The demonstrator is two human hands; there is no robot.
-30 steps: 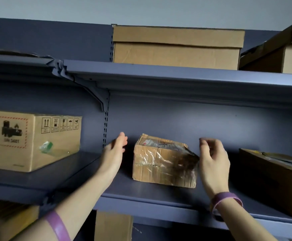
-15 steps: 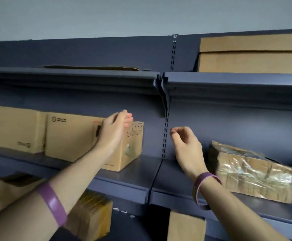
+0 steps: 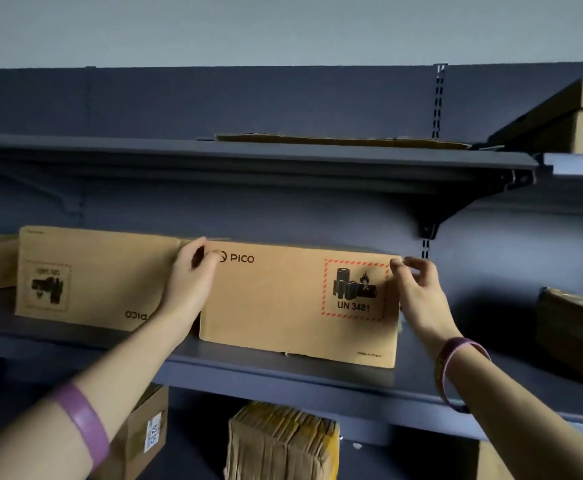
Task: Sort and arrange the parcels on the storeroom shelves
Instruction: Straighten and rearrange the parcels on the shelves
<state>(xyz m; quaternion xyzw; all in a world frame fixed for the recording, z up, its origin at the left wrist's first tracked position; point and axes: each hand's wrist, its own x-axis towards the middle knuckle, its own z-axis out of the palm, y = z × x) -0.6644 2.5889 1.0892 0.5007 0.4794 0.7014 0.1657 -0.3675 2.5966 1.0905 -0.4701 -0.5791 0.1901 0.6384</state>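
Fingers (image 3: 198, 244) of left hand (image 3: 193, 285): curled over the top left corner of PICO box (image 3: 283, 306), reaching into the narrow gap beside second PICO box (image 3: 92, 278). Fingers (image 3: 413, 263) of right hand (image 3: 420, 299): bent round the top right corner of the same box, pinching its edge. Both hands clasp one parcel, end to end. Likely purpose: to slide or lift a long carton level, without twisting.

Item: PICO box. Location: middle shelf (image 3: 283, 377), resting on its long side, close to the shelf's front edge, near the right end of this bay by the bracket. Marking: red-hatched battery label, UN 3481, right way up, judged a reason for steady two-handed handling.

Neighbour: second PICO box, just to the left, appears set further back, print upside down; may want turning.

Further stock: taped parcel (image 3: 574, 334), same shelf, well apart at the right; flat cardboard sheet (image 3: 342, 140) on upper shelf (image 3: 214, 152); paper-wrapped bundle (image 3: 283, 441) below.

Step in hand, by judgement: taking hold; box not yet raised.
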